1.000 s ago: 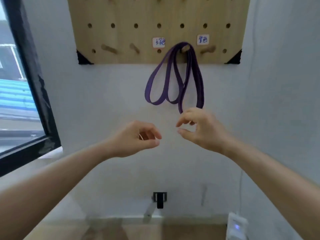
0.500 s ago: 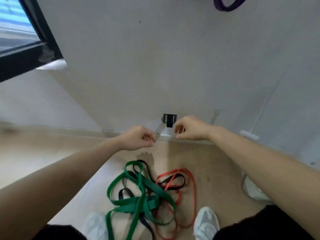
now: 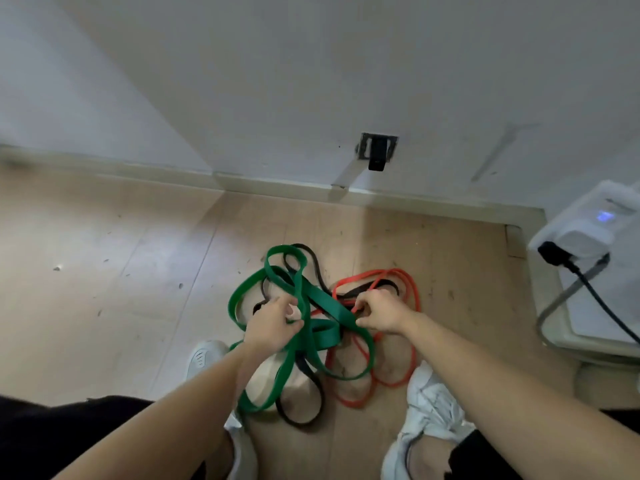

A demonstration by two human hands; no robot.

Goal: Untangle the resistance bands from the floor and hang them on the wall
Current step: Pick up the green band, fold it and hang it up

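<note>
Where three resistance bands [image 3: 322, 341] lie tangled on the floor [image 3: 104, 271] beneath both hands, a green band [image 3: 322, 303], a black band [image 3: 299, 422] and a red band [image 3: 356, 404], the left hand [image 3: 273, 323] curls its fingers round the green band, while the right hand [image 3: 379, 313], just beside it, pinches the red band.

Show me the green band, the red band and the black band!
green band [image 3: 329, 304]: head view, on the wide diagonal strap in mid-pile.
red band [image 3: 363, 274]: head view, on the top arc of its loop.
black band [image 3: 299, 423]: head view, on the lowest curve of its loop.
</note>
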